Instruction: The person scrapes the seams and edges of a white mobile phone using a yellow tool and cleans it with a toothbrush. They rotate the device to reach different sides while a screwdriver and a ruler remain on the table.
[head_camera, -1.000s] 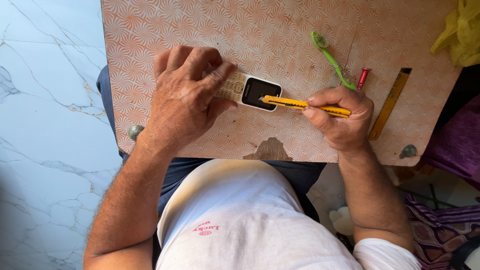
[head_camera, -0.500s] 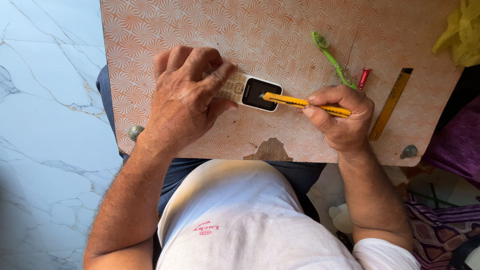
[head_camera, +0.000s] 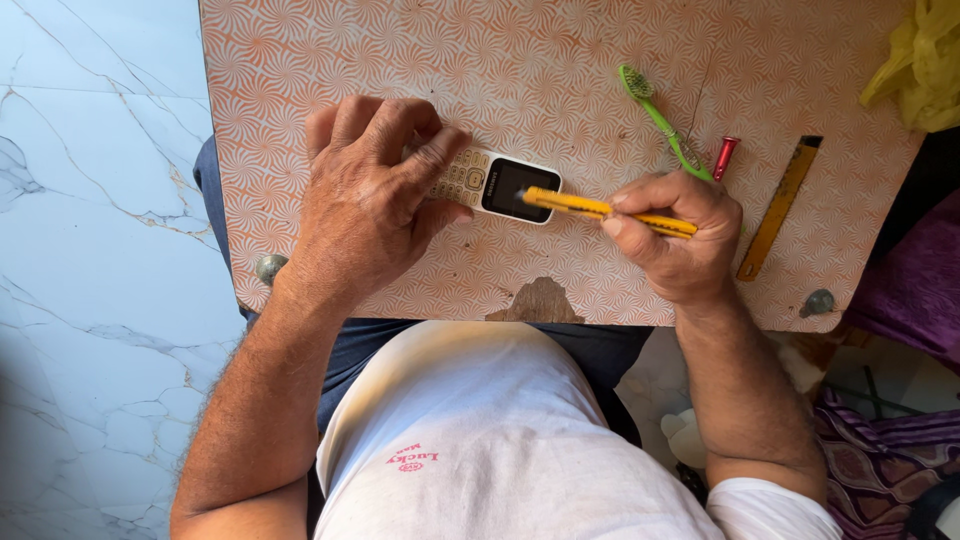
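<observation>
A small white keypad phone (head_camera: 497, 184) lies flat on an orange patterned board (head_camera: 560, 90) resting over my lap. My left hand (head_camera: 372, 195) presses down on its keypad end and covers most of the keys. My right hand (head_camera: 672, 235) grips a yellow cutter-like tool (head_camera: 600, 209), whose tip touches the phone's dark screen.
A green toothbrush (head_camera: 662, 120), a red-tipped small tool (head_camera: 723, 157) and a yellow ruler (head_camera: 780, 205) lie on the board to the right. A yellow cloth (head_camera: 925, 60) sits at the far right corner. Marble floor (head_camera: 90, 200) is on the left, purple fabric (head_camera: 920, 280) on the right.
The hands, phone and tool stay almost still; the tool tip rests at the same spot on the screen.
</observation>
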